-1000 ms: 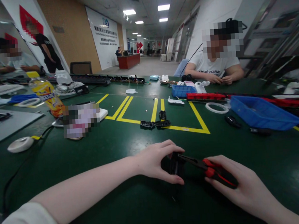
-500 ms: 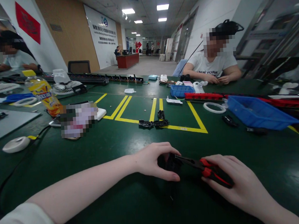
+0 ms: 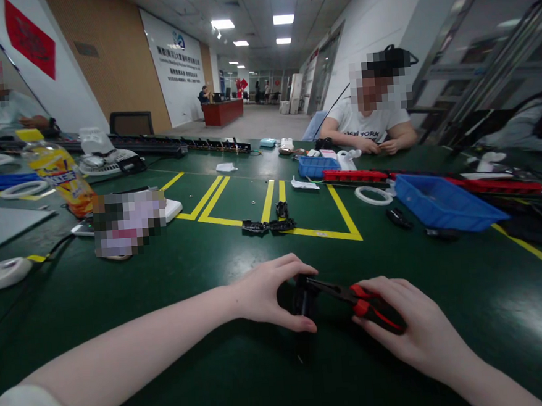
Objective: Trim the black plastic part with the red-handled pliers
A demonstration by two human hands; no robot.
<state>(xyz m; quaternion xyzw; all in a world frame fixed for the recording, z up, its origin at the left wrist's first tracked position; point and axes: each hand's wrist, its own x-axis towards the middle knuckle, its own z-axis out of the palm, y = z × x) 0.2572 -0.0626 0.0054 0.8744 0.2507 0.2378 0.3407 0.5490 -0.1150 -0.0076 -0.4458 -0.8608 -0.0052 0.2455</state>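
Between its thumb and fingers, my left hand (image 3: 272,292) grips a small black plastic part (image 3: 304,298) just above the green table (image 3: 209,380). My right hand (image 3: 404,317) is closed round the red and black handles of needle-nose pliers (image 3: 359,300). The pliers' jaws point left and reach the upper edge of the black part; whether they pinch it I cannot tell. Farther out, several similar black parts (image 3: 282,225) lie close together on the yellow tape lines.
A blue bin (image 3: 447,206) with black parts beside it stands on the right, near a white ring (image 3: 373,196). At left are a phone (image 3: 128,228), a drink bottle (image 3: 58,174) and a white roundish object (image 3: 4,273). A co-worker (image 3: 370,122) sits across the table.
The camera view has turned slightly to the right, so everything sits further left in the picture. The black part looks slightly turned in my left hand; both hands keep their holds.
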